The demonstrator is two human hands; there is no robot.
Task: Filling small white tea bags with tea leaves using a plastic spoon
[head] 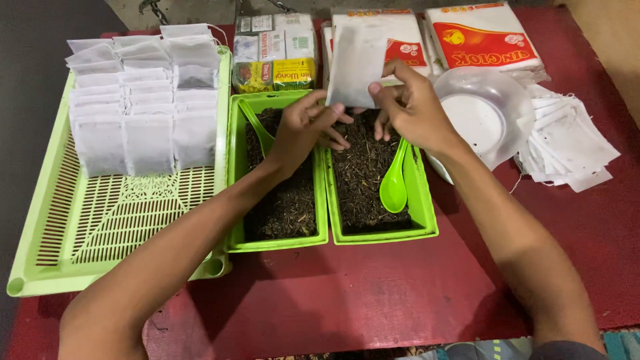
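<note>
Both my hands hold one white paper tea bag (355,63) upright above two green bins. My left hand (303,130) pinches its lower left corner. My right hand (413,107) grips its lower right edge. Under my hands, the left green bin (235,200) and the right green bin (427,207) each hold dark loose tea leaves. A green plastic spoon (393,183) lies in the right bin, and another green spoon (257,127) leans in the left bin.
A large light-green slotted tray (100,227) at the left carries rows of filled white bags (143,100). A clear plastic bowl (483,113) and a loose pile of empty bags (570,140) sit at the right. Boxes and packets stand at the back on the red table (373,293).
</note>
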